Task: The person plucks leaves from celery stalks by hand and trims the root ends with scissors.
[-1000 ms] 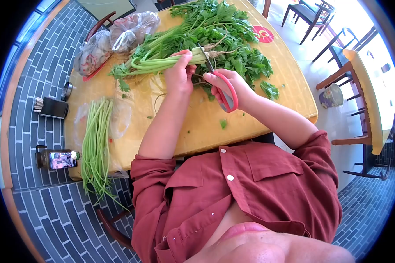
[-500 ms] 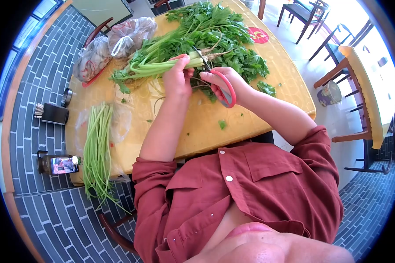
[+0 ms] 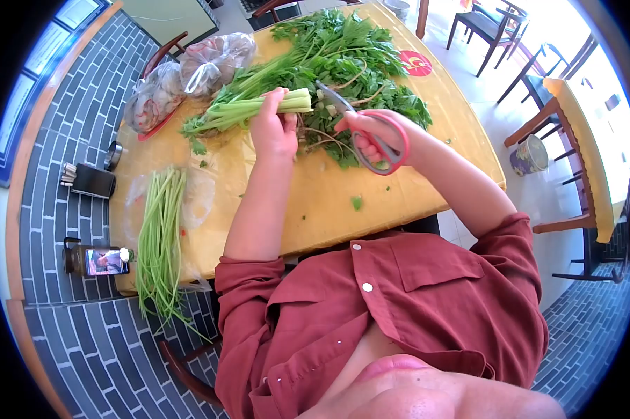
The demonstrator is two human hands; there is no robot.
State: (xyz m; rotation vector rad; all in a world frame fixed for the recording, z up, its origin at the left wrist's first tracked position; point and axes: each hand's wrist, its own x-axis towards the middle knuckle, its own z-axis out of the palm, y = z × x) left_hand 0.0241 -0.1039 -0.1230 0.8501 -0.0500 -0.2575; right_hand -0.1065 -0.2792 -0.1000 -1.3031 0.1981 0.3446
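My left hand (image 3: 274, 131) is closed round a bunch of celery stalks (image 3: 295, 102), whose pale cut ends point right. In my right hand (image 3: 374, 133) is a pair of scissors (image 3: 390, 166) with red and grey handles, its dark blades aimed up and left, apart from the cut ends. Beneath and beyond both hands spreads a large heap of leafy celery (image 3: 360, 56), with some thin brown roots showing among the leaves. A separate bundle of trimmed stalks (image 3: 160, 237) lies at the left on clear plastic, overhanging the table's edge.
The table (image 3: 315, 209) has a yellow cover with scattered leaf scraps. Filled plastic bags (image 3: 213, 63) sit at its far left. A phone (image 3: 105, 262), a black holder (image 3: 93, 180) and a brick wall line the left side. Chairs (image 3: 489, 31) and a bin (image 3: 529, 155) stand right.
The scissors have moved right and down, away from the held stalks. The root ends that were at the blades are off the bunch, leaving clean cut ends.
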